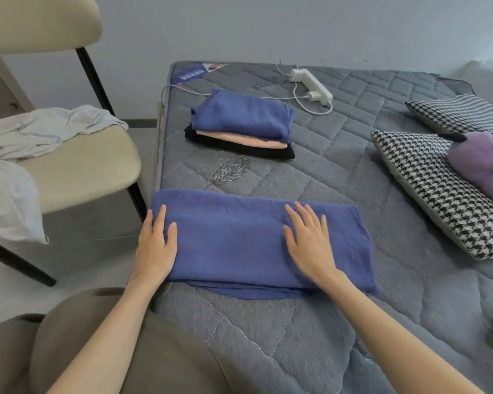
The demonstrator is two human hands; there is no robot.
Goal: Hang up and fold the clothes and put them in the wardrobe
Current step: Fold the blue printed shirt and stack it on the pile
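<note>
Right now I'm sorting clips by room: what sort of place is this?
Most likely a bedroom: a quilted grey mattress carries a houndstooth pillow and a stack of folded clothes, and a chair beside it is draped with a white garment.

Both hands, left hand (156,245) and right hand (310,240), flat on folded blue cloth (234,240).

A blue label (189,75) is seen at the far left corner of the bed (339,177), lying flat on the grey quilted surface. White characters are printed across it in a band, but they are too small and blurred to be read. A paler, picture-like patch is carried at the label's right end, also illegible. No other writing, brand or number can be made out.
</note>
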